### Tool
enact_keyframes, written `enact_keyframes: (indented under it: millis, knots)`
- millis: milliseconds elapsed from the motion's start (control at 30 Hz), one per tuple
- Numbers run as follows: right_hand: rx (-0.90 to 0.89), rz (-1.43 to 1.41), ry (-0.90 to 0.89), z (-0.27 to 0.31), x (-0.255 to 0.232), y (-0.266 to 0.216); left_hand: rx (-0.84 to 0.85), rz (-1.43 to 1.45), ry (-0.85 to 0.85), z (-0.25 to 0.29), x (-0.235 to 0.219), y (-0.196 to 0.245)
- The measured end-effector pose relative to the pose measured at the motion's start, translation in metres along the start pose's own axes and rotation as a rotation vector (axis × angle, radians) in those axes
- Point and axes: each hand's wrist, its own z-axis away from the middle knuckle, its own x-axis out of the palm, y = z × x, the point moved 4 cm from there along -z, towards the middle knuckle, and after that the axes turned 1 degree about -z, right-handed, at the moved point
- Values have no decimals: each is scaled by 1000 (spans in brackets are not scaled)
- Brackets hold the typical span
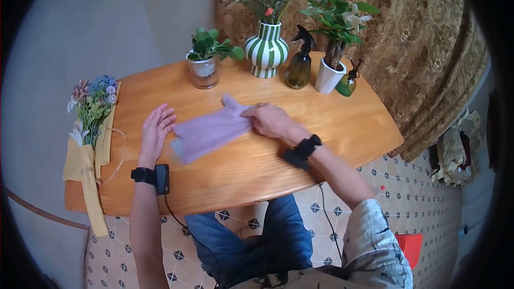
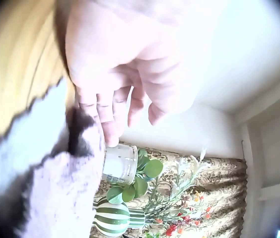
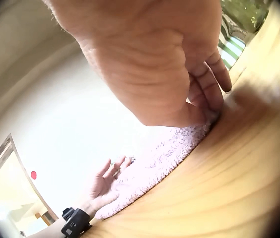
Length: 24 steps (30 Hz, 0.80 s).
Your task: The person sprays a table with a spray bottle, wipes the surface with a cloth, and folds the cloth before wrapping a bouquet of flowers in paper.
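Observation:
A fuzzy lavender cloth [image 1: 209,131] lies across the middle of the wooden table [image 1: 230,182], with a pale blue corner [image 1: 177,147] showing at its left end. My right hand [image 1: 274,121] pinches the cloth's right end between thumb and fingers, low over the wood. In the right wrist view the fingertips press together on the cloth's edge [image 3: 152,173]. Just off the cloth's left end, my left hand [image 1: 156,131] rests on its side, palm turned toward the cloth, fingers loosely bent and holding nothing.
Along the back edge stand a potted plant [image 1: 203,69], a striped vase [image 1: 266,53] of flowers, a dark spray bottle [image 1: 298,69], a white planter [image 1: 328,77] and a small green sprayer [image 1: 347,85]. A wrapped bouquet [image 1: 88,155] lies at the left edge.

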Motion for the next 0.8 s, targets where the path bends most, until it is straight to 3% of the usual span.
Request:
enact_keyframes:
  millis: [133, 233, 300, 367, 500, 667, 733, 767, 800]
  knots:
    - [120, 112, -88, 38, -39, 43, -5, -39, 0, 7, 1, 4]
    - [238, 80, -95, 86, -72, 103, -8, -59, -7, 6, -1, 2]
    - [423, 135, -101, 122, -103, 134, -9, -69, -14, 5, 0, 0]
    - [599, 198, -86, 159, -132, 168, -13, -121, -21, 6, 3, 2]
    - [707, 359, 38, 217, -168, 229, -18, -155, -20, 7, 10, 3]
    - [782, 417, 98, 231, -171, 249, -12, -125, -4, 7, 2, 0]
    - [627, 520, 301, 218, -172, 235, -13, -121, 5, 8, 2, 1]
    - [627, 512, 300, 209, -167, 226, -14, -115, 5, 8, 3, 1]
    - [642, 304, 232, 199, -157, 219, -15, -119, 6, 8, 2, 1]
